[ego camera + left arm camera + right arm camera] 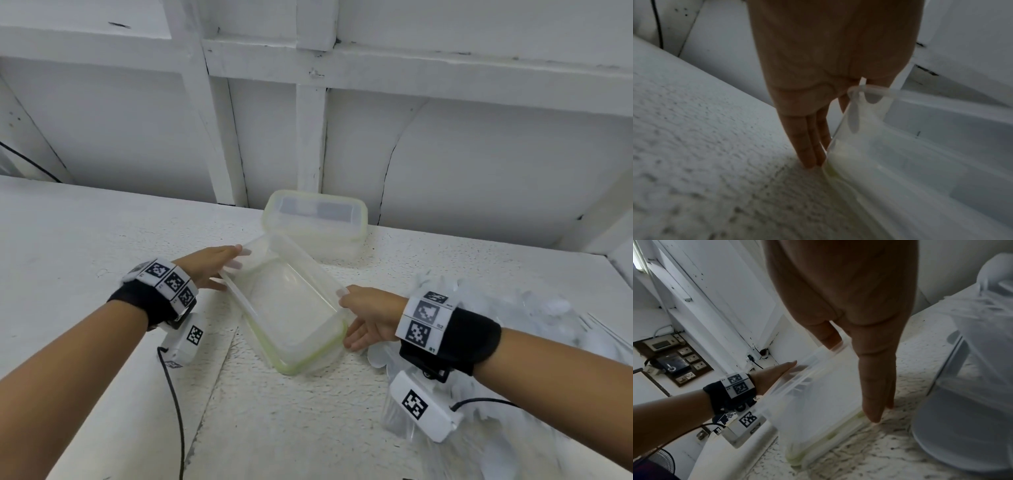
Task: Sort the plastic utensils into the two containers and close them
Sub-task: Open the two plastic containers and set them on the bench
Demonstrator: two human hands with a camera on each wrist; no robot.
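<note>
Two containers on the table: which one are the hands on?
The near container, angled between left hand and right hand. The far container by the wall sits untouched, lid on.

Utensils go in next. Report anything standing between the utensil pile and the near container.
Only the right hand lies between the utensil pile and the near container, touching its side; the left hand touches the opposite side. Whether the container's top is open I cannot tell.

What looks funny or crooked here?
The near clear container is tipped, only its green-rimmed edge on the table, held between the left hand and right hand. The far container sits flat.
</note>
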